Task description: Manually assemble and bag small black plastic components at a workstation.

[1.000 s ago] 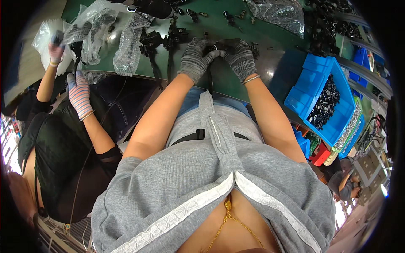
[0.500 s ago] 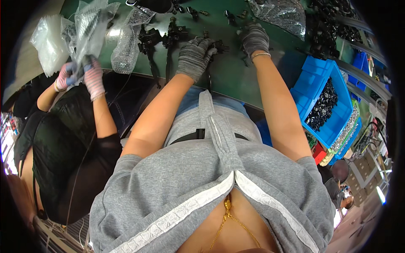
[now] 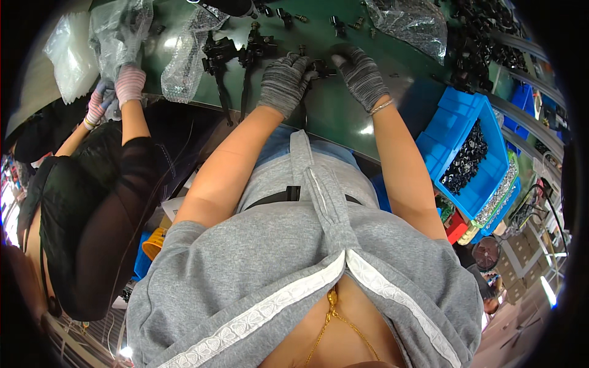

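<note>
Left hand (image 3: pixel 284 84) is wrapped around a black lever assembly (image 3: pixel 323 69) near my edge of the tabletop (image 3: pixel 405 104), part of it poking out past the fingers. My guess is that grip is there to steady it. Right hand (image 3: pixel 362 78) is just beside it, fingers bent, and on my feed I honestly can't tell if there's something small pinched in there. Two similar units (image 3: pixel 218 58) lie off to the left, levers pointing my way, probably so they're easy to grab. The blue bin (image 3: pixel 454 113) of small black pieces (image 3: pixel 469 159) sits to the right, I'd say for quick reaching.
</note>
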Available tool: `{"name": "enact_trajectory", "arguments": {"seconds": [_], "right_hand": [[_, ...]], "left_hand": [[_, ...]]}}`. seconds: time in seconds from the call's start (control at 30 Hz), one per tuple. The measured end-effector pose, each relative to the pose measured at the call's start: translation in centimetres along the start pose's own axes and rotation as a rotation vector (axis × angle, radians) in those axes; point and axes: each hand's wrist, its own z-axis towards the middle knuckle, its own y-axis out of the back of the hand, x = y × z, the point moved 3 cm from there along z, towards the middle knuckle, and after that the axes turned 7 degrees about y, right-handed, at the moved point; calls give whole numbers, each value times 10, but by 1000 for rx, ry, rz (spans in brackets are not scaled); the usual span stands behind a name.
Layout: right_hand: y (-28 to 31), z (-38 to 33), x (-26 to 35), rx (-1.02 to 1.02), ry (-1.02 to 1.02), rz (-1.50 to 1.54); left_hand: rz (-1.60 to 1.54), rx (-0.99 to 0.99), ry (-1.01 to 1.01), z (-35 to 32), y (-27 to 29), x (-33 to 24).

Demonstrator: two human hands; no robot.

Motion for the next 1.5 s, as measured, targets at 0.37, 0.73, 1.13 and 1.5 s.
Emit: {"name": "enact_trajectory", "arguments": {"seconds": [0.37,0.73,1.13,1.5], "right_hand": [[7,9,38,395,-23,-384],[-5,10,63,474,240,-1075],[6,21,38,480,-92,-701],[5,17,48,463,194,-730]], "left_hand": [[13,-4,27,3,-9,1],[-15,-66,-22,1,-8,3],[-41,-27,7,-2,-8,5],[-27,-5,20,-2,-9,7]]}}
